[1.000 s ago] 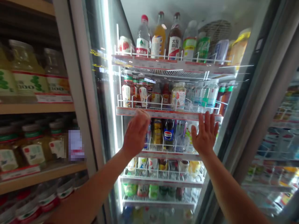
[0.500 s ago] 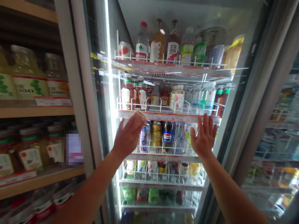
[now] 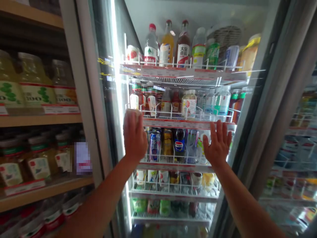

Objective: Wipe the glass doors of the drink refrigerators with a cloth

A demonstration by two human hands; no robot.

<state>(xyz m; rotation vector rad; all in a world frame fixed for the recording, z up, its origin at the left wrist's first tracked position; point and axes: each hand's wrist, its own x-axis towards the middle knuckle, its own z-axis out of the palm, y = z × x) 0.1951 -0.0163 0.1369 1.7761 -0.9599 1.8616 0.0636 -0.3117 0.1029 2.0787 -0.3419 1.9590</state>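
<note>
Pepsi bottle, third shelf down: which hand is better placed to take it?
Right, probably. The right hand is open and empty, level with the Pepsi bottle. The left hand is further left and seems to hold a pale item, too blurred to name.

Two hands [image 3: 135, 137], five wire cooler shelves [image 3: 183, 71], three wooden shelves [image 3: 39, 119], one Pepsi bottle [image 3: 180, 142].
</note>
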